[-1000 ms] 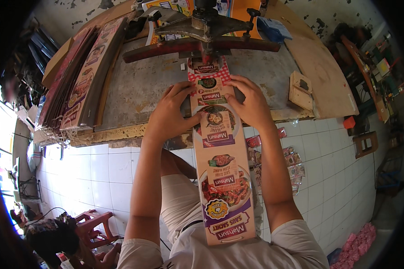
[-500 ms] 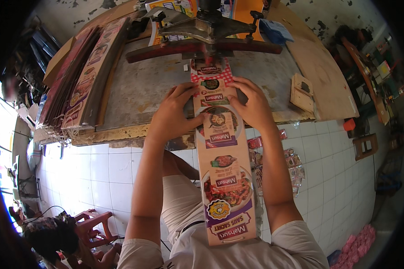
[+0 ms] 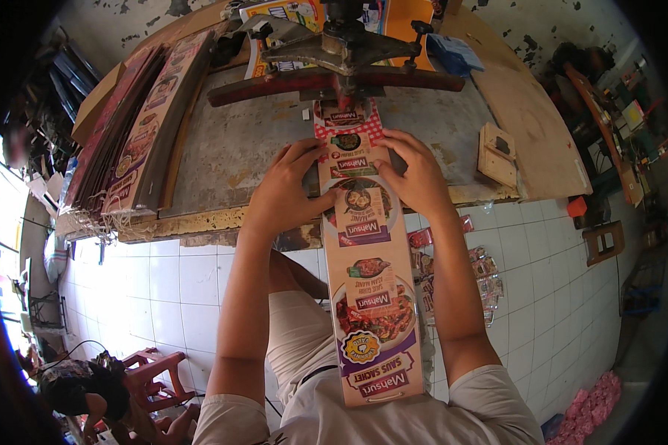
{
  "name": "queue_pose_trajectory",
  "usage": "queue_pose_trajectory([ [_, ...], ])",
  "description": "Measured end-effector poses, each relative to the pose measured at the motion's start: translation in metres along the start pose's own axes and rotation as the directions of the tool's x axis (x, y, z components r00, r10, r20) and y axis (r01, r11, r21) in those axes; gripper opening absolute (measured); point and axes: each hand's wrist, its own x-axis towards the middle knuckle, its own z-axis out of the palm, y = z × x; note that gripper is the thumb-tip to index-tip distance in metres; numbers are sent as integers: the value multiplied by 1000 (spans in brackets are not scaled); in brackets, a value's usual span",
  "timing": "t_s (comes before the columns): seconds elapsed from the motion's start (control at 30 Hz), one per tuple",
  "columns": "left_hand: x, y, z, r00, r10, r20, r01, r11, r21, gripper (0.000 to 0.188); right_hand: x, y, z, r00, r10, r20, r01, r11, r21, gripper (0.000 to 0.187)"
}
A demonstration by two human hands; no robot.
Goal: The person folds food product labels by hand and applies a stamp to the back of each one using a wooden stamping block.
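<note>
A long printed cardboard strip (image 3: 371, 259) with food pictures runs from beneath the press toward my body, its near end against my shirt. Along its left edge rests my left hand (image 3: 283, 189), thumb on the printed face and fingertips at the side. My right hand (image 3: 417, 174) grips the opposite edge, its thumb also on the face. Over the far end of the strip stands a dark metal press (image 3: 343, 55) with a curved red crossbar and a pointed middle part. The strip's far tip is partly hidden by it.
Stacked printed strips (image 3: 145, 133) lie on the left of the worn metal-topped table (image 3: 230, 141). A small wooden block (image 3: 499, 154) sits at the right. Small packets (image 3: 482, 278) cover part of the tiled floor. Lower left, another person (image 3: 82, 386) is near a red stool (image 3: 156, 374).
Both my hands and the strip stay nearly in place. The press's middle part, blurred before, now looks sharp. The person at the lower left has shifted slightly.
</note>
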Motion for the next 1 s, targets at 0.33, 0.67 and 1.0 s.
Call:
queue_pose_trajectory([
  [0.33, 0, 3, -4, 1000, 19, 11, -19, 999, 43, 72, 0, -3, -2, 1000, -6, 5, 6, 1000, -9, 41],
  [0.67, 0, 3, -2, 1000, 21, 8, -22, 998, 56, 73, -1, -2, 0, 1000, -20, -13, 20, 1000, -21, 40],
  [1.0, 1, 4, -3, 1000, 29, 5, -29, 999, 20, 72, -1, -4, -1, 999, -40, -28, 40, 999, -30, 39],
])
